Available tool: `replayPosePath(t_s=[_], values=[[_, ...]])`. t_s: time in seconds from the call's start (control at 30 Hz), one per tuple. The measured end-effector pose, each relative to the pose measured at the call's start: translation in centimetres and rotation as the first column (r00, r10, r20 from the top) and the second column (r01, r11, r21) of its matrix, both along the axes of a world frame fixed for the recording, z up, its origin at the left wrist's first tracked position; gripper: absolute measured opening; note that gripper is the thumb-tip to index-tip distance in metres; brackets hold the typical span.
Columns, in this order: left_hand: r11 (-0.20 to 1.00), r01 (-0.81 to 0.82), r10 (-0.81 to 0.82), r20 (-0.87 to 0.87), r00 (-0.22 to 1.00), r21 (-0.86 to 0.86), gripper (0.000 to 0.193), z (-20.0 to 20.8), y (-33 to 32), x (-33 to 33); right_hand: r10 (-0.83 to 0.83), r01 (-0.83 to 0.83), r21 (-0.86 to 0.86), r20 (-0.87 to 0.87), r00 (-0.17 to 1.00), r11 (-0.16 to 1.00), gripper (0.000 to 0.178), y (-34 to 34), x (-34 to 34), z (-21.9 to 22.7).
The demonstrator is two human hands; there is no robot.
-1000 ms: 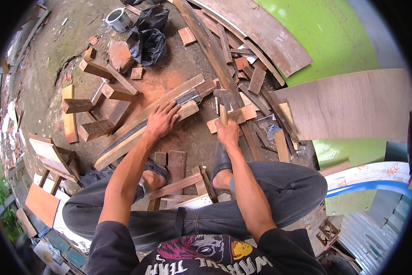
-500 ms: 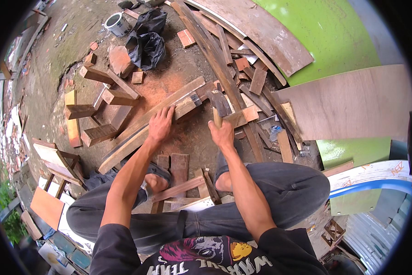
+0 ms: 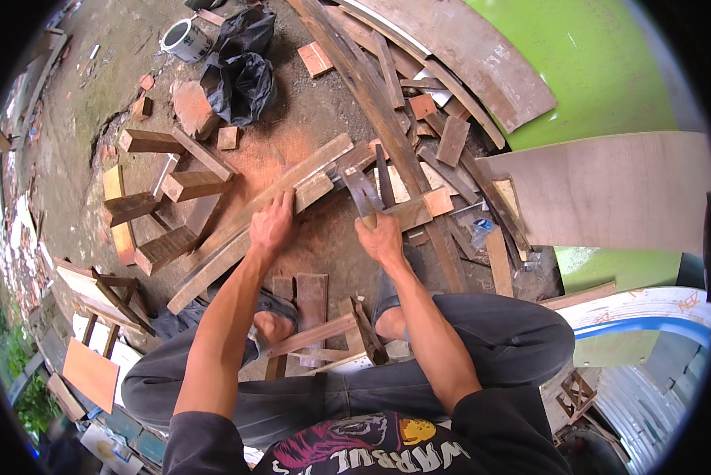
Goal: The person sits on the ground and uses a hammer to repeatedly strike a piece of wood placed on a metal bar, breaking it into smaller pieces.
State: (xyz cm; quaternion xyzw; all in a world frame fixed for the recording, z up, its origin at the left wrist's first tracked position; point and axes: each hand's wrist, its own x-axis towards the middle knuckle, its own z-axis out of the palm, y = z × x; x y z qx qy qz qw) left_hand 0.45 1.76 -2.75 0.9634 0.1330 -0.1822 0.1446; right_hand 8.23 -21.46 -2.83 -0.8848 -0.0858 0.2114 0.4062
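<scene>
Left hand (image 3: 271, 228) curled fingers over plank (image 3: 214, 272); right hand (image 3: 380, 237) wrapped fingers round tool (image 3: 361, 190), right of plank's far end. Outdoors, dusty ground (image 3: 332, 237) lay around plank, bucket (image 3: 189, 46) beyond it.

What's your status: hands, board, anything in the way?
Left hand on front board. Right hand gripping tool, its head near front board's far end, contact unclear. Offcut close beside right hand.

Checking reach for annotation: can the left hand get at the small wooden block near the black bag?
Probably yes: only the long plank, lying low, and dusty ground seem to lie between the left hand and the small block. It may need to stretch.
</scene>
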Motion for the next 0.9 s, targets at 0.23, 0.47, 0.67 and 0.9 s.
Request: replayPosePath(t_s=[0.23, 0.47, 0.67, 0.9], values=[[0.999, -0.037, 0.035, -0.041, 0.999, -0.031, 0.057, 0.9, -0.2, 1.1, 0.053, -0.058, -0.047, -0.102, 0.993, 0.997, 0.035, 0.3, 1.7, -0.9], [0.999, -0.041, 0.040, -0.033, 0.999, -0.022, 0.059, 0.4, 0.2, 0.7, -0.119, 0.119, -0.009, -0.135, 0.984, 0.993, 0.035, 1.0, 3.8, 2.0], [1.000, -0.028, 0.028, -0.036, 0.999, -0.006, 0.061, 0.1, -0.1, 0.8, -0.016, -0.016, -0.130, -0.243, 0.970, 0.991, 0.038, 0.8, 0.9, -2.2], [0.996, -0.084, 0.084, 0.078, 0.993, -0.007, 0.065, 0.6, -0.4, 0.4, -0.245, 0.261, -0.023, -0.424, 0.872, 0.965, 0.036, 1.9, 2.1, 1.8]])
